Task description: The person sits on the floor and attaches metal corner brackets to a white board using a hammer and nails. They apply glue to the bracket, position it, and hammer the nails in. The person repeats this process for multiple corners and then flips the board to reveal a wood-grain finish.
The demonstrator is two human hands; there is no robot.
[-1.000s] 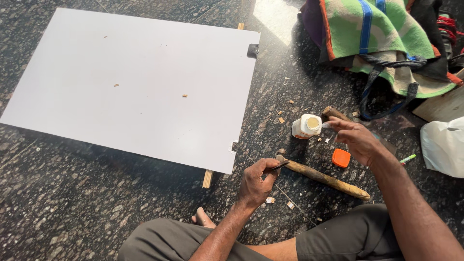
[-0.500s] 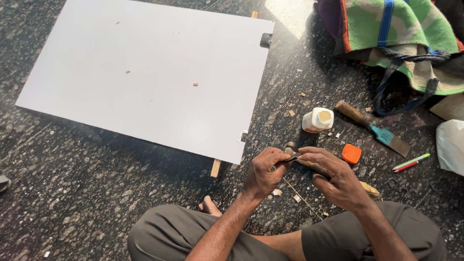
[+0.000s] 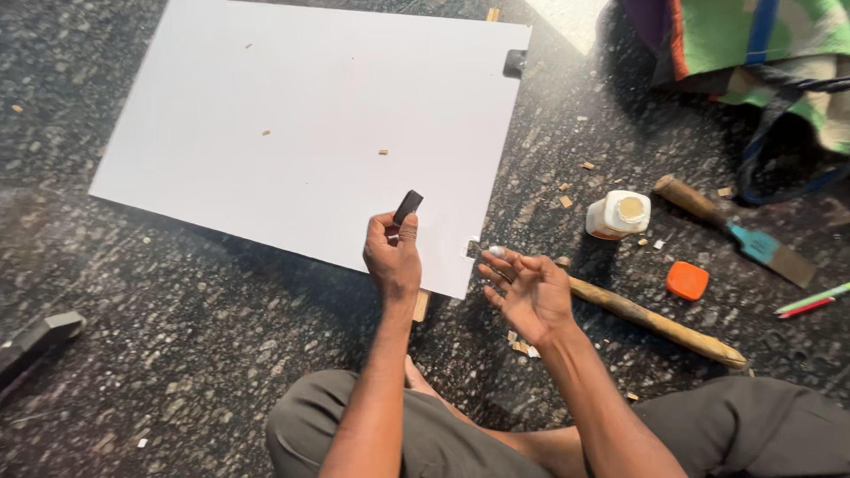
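Two hands work: left hand (image 3: 392,257) pinches a small black flat piece (image 3: 407,207) over the white rectangular board (image 3: 292,124); right hand (image 3: 527,288) hangs open, empty. A firm, level grip seems wise.

Daylight is strong and even, coming from the upper right, where a sunlit patch (image 3: 575,18) on the floor (image 3: 177,354) burns out to white. The white board (image 3: 310,133) is bright but keeps its surface detail. Shadows fall toward the lower left, soft under the board's near edge. Focus is sharp in the centre; the frame edges stretch slightly, and the left hand (image 3: 392,257) shows faint motion blur.
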